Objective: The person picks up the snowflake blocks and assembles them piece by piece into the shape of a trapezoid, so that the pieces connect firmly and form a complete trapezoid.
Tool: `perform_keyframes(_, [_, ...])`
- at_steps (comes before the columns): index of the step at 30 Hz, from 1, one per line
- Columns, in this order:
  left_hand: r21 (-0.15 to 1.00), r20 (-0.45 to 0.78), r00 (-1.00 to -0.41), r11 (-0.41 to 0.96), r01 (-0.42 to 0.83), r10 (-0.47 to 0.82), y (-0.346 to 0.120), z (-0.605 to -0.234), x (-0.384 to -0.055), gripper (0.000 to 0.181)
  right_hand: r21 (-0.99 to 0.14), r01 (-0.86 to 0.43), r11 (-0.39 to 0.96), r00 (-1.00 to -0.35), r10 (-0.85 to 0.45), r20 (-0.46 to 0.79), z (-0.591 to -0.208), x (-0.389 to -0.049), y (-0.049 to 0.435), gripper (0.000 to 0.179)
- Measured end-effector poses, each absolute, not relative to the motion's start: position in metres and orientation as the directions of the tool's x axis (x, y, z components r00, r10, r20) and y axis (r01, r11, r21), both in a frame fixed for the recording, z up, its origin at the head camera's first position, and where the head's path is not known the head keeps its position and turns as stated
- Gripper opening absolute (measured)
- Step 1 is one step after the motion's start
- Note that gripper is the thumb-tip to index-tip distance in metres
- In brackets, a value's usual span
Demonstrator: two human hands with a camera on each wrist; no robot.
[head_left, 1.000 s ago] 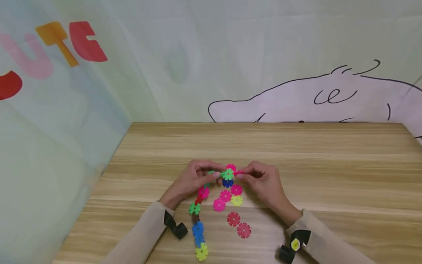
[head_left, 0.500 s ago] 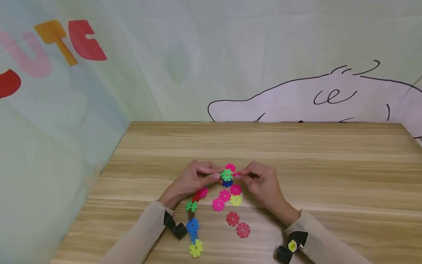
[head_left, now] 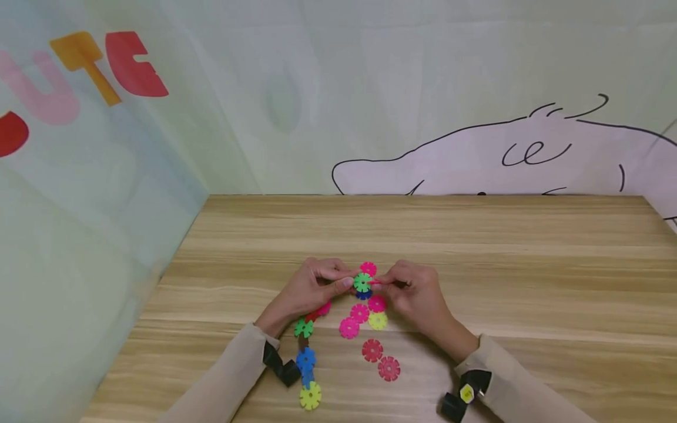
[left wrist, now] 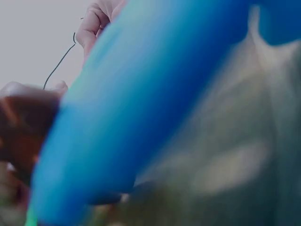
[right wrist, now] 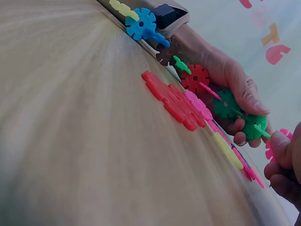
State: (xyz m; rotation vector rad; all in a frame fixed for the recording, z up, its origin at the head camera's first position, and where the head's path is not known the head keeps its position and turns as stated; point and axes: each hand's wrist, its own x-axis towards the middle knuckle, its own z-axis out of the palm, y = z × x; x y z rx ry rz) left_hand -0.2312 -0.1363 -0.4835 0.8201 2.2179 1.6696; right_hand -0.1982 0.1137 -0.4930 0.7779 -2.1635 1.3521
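My left hand point(head_left: 319, 288) pinches the green end of a chain of notched plastic snowflake discs. The foremost green disc point(head_left: 362, 282) faces the head camera. From under this hand the chain hangs toward me through a red disc point(right wrist: 195, 78), a brown disc point(head_left: 303, 342) and blue discs point(head_left: 305, 359) to a yellow disc point(head_left: 310, 396). Between thumb and finger my right hand point(head_left: 415, 288) pinches a pink disc point(right wrist: 285, 136), seen edge-on in the head view, its rim right at the green disc. A blurred blue shape point(left wrist: 131, 103) covers much of the left wrist view.
Loose discs lie on the wooden table point(head_left: 476, 235) below the hands: several pink ones point(head_left: 349, 328), a yellow one point(head_left: 378, 321), a dark blue one point(head_left: 363, 295) and two red ones point(head_left: 389, 369). A printed backdrop point(head_left: 296, 88) stands behind the table.
My right hand has shifted slightly left, bringing the pink disc's edge over the green disc. The hanging part of the chain has swung a little left and away from me.
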Motion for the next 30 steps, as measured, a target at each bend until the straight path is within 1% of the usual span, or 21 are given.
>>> perform_keyframes(2, [0.939,0.133,-0.814,0.192,0.286,0.565,-0.136,-0.483,-0.231,0.021,-0.668,-0.654,0.354,-0.752,-0.211,0.624,-0.493,-0.198,0.113,0.013])
perform_keyframes(6, [0.953,0.121,-0.812,0.161,0.256,0.571,-0.136,-0.482,-0.231,0.023,-0.740,-0.584,0.333,-0.809,-0.167,0.564,-0.493,-0.197,0.113,0.011])
perform_keyframes(11, [0.981,0.028,-0.802,0.138,0.137,0.597,-0.136,-0.479,-0.230,0.034,-0.792,-0.531,0.302,-0.847,-0.172,0.503,-0.491,-0.196,0.113,0.009])
perform_keyframes(13, [0.987,-0.014,-0.792,0.137,0.088,0.611,-0.137,-0.478,-0.230,0.036,-0.800,-0.521,0.297,-0.854,-0.189,0.485,-0.489,-0.195,0.114,0.012])
perform_keyframes(16, [0.990,-0.039,-0.789,0.131,0.053,0.613,-0.138,-0.478,-0.230,0.038,-0.822,-0.481,0.305,-0.876,-0.209,0.435,-0.488,-0.193,0.116,0.022])
perform_keyframes(20, [0.993,-0.025,-0.830,0.106,0.041,0.558,-0.138,-0.479,-0.231,0.040,-0.815,-0.444,0.373,-0.894,-0.247,0.374,-0.489,-0.187,0.121,0.031])
perform_keyframes(24, [0.998,0.006,-0.894,0.058,0.036,0.448,-0.138,-0.481,-0.234,0.042,-0.734,-0.477,0.483,-0.874,-0.352,0.337,-0.489,-0.181,0.123,0.040])
perform_keyframes(26, [0.999,0.013,-0.917,0.032,0.029,0.400,-0.138,-0.482,-0.235,0.042,-0.698,-0.494,0.518,-0.862,-0.398,0.314,-0.488,-0.179,0.122,0.044])
perform_keyframes(28, [1.000,0.011,-0.929,0.016,0.018,0.369,-0.138,-0.482,-0.235,0.042,-0.672,-0.507,0.539,-0.853,-0.425,0.303,-0.487,-0.178,0.121,0.045])
perform_keyframes(30, [1.000,0.005,-0.933,0.009,0.009,0.359,-0.138,-0.483,-0.235,0.041,-0.671,-0.508,0.540,-0.852,-0.432,0.297,-0.486,-0.177,0.120,0.044])
